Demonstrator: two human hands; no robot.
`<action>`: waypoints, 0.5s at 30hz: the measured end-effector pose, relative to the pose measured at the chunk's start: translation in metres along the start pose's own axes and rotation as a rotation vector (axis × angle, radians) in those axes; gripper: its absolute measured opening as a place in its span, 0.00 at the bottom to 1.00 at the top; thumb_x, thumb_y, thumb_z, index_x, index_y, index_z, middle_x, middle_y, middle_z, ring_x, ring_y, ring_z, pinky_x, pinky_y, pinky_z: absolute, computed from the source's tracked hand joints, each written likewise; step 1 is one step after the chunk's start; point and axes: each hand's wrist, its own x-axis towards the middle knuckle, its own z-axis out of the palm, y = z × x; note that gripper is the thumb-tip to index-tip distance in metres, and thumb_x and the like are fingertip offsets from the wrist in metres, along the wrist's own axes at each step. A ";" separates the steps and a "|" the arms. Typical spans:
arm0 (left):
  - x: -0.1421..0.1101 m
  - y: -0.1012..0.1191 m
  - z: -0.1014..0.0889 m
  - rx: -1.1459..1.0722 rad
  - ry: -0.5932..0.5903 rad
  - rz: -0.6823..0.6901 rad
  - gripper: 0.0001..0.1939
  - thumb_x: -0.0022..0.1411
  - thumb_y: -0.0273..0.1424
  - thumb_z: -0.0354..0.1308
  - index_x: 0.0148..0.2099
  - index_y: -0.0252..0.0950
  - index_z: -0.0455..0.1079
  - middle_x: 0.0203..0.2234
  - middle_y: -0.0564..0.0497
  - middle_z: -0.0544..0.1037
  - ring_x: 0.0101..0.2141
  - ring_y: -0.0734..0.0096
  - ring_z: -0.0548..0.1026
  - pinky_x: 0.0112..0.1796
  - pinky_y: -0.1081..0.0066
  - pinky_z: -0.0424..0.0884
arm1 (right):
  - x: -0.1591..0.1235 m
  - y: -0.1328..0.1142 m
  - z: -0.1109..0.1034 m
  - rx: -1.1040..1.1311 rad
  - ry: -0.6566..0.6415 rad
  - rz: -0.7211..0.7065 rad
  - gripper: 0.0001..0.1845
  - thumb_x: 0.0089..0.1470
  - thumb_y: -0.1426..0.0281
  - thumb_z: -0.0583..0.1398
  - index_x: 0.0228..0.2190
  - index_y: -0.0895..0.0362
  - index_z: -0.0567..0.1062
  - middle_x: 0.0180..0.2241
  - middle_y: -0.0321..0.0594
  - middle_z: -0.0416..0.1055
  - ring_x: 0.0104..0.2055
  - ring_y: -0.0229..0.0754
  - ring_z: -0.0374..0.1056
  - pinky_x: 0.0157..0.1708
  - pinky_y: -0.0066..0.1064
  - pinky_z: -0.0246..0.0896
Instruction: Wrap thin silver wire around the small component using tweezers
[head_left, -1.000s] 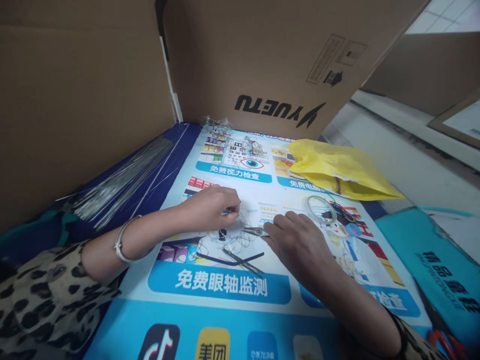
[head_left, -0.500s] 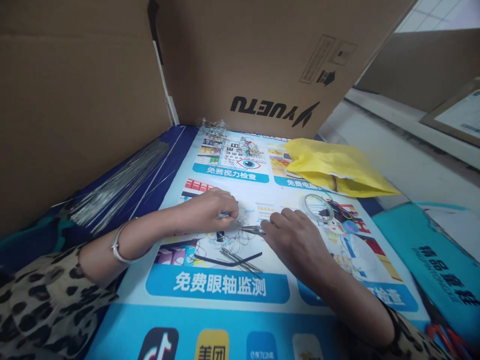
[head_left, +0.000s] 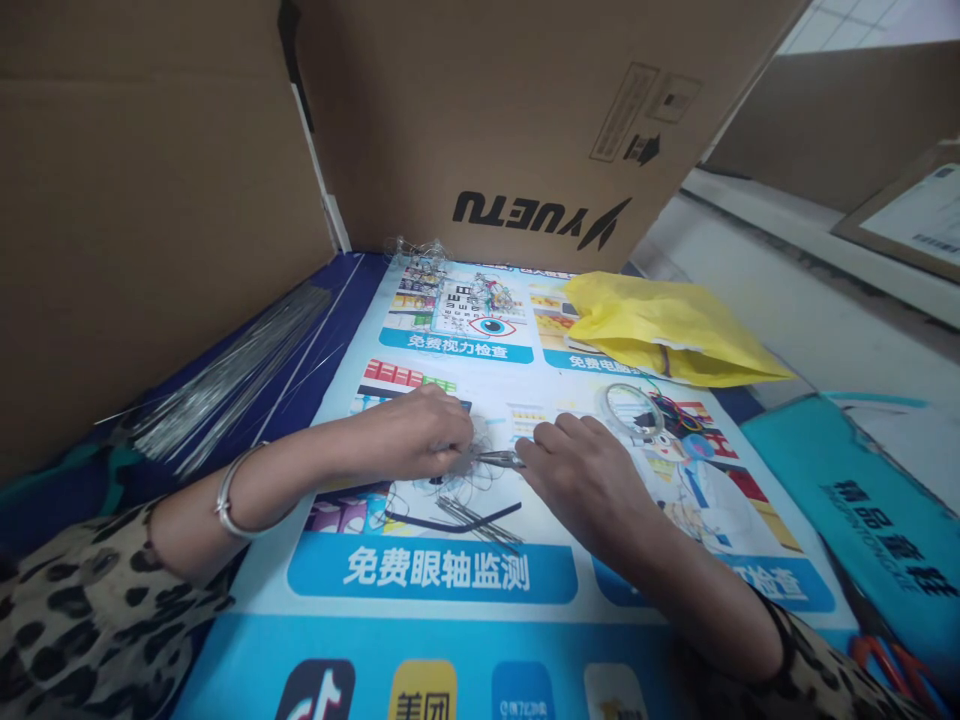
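My right hand (head_left: 574,470) is closed around pliers (head_left: 496,458), whose metal jaws point left toward my other hand. Opposite it, my left hand (head_left: 429,430) pinches part of a loose tangle of thin wire (head_left: 474,490); the exact bit between its fingers is hidden. The tips of the jaws meet the wire beside the left fingers. Just below lie several short straight wire pieces (head_left: 480,522) and a dark flat strip (head_left: 420,523) on the printed sheet (head_left: 375,635).
A bundle of straight wires (head_left: 232,380) lies at left. Wire tangles (head_left: 491,293) sit at the back before a cardboard box (head_left: 540,120). At right are a wire coil (head_left: 632,410), coloured cords (head_left: 679,412), a yellow bag (head_left: 675,325), a teal bag (head_left: 855,510) and red-handled scissors (head_left: 885,665).
My left hand has turned slightly, with its fingers lower and closer to the plier tips. The whole view has shifted a little; both hands keep their grip.
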 end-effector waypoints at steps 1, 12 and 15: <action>0.000 0.001 -0.001 0.026 -0.033 0.006 0.08 0.56 0.21 0.50 0.26 0.34 0.65 0.26 0.53 0.73 0.32 0.72 0.68 0.39 0.70 0.59 | 0.000 0.000 0.000 0.000 0.001 -0.001 0.06 0.53 0.74 0.56 0.25 0.55 0.70 0.25 0.38 0.66 0.31 0.42 0.54 0.30 0.34 0.39; -0.004 0.002 -0.008 0.143 -0.137 0.008 0.08 0.55 0.20 0.49 0.27 0.35 0.67 0.24 0.54 0.72 0.29 0.72 0.66 0.40 0.69 0.58 | 0.000 0.000 0.002 0.046 -0.013 -0.003 0.06 0.53 0.75 0.56 0.25 0.55 0.70 0.26 0.37 0.66 0.30 0.41 0.55 0.29 0.33 0.39; -0.004 0.004 -0.010 0.186 -0.116 -0.059 0.07 0.55 0.21 0.49 0.28 0.35 0.65 0.25 0.53 0.71 0.28 0.71 0.65 0.36 0.70 0.59 | 0.000 0.000 0.001 0.049 -0.019 -0.006 0.07 0.53 0.75 0.56 0.25 0.55 0.70 0.26 0.38 0.67 0.30 0.40 0.55 0.29 0.33 0.39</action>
